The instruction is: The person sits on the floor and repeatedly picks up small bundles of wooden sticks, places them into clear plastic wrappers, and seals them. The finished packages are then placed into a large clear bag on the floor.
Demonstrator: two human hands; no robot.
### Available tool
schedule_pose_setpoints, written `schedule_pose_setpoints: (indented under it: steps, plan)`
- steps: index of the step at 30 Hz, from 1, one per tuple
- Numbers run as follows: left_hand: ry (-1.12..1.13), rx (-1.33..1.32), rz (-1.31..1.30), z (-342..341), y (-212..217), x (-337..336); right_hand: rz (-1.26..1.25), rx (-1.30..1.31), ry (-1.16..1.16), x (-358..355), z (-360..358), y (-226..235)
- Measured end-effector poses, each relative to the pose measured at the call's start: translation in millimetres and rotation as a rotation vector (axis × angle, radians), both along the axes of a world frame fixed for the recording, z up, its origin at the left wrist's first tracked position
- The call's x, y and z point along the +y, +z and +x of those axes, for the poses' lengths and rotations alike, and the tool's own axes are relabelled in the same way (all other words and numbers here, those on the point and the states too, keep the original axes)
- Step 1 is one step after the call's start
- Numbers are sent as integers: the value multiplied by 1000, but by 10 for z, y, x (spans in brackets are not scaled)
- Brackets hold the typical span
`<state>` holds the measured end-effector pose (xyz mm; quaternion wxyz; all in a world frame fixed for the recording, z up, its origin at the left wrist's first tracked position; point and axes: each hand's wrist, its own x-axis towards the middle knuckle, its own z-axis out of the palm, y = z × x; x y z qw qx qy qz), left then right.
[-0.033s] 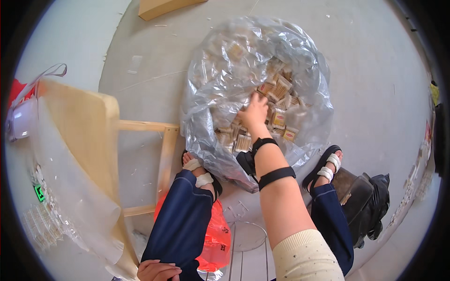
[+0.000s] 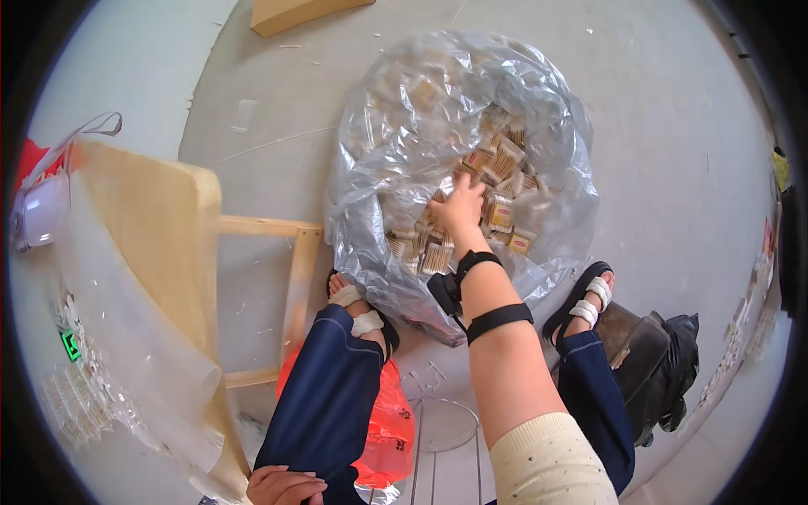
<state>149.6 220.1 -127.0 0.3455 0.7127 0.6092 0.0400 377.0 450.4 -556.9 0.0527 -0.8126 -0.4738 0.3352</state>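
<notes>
A large clear plastic bag [image 2: 362, 219] stands with its mouth gaping between my feet. Inside lie many small packs of cotton swabs [image 2: 507, 157], some with yellow and red labels. My right hand [image 2: 461, 206] reaches into the bag, its fingertips on the packs and its thumb held apart from the fingers. One labelled pack [image 2: 499, 212] lies just right of that hand. On my left thigh, at the lower edge, my left hand [image 2: 284, 486] rests with its fingers laid over the dark trousers and nothing visible in them.
To the left stands a pale wooden table [image 2: 168, 210] with a clear plastic sheet over it and a lilac container [image 2: 40, 215]. A red plastic bag [image 2: 389, 438] lies between my legs. A black bag [image 2: 680, 362] sits right of my foot; a cardboard box [image 2: 307, 13] is at the far edge.
The fingers of my right hand have shifted slightly on the packs and drawn a little lower. My left hand stays where it was.
</notes>
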Motion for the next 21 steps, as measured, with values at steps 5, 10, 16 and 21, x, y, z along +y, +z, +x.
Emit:
schedule_pose_setpoints:
  steps: [5, 10, 16, 21]
  plan:
    - [2, 27, -37, 20, 45, -24, -59, 36, 43, -221, 85, 87]
    - [2, 55, -37, 67, 57, -50, -143, 131, -41, -170, 154, 34]
    - [-5, 59, -44, 158, 42, 13, 4, 166, -124, -151, 104, -139]
    - [-9, 54, -42, 209, 48, 59, 45, 294, -166, -195, 126, -114]
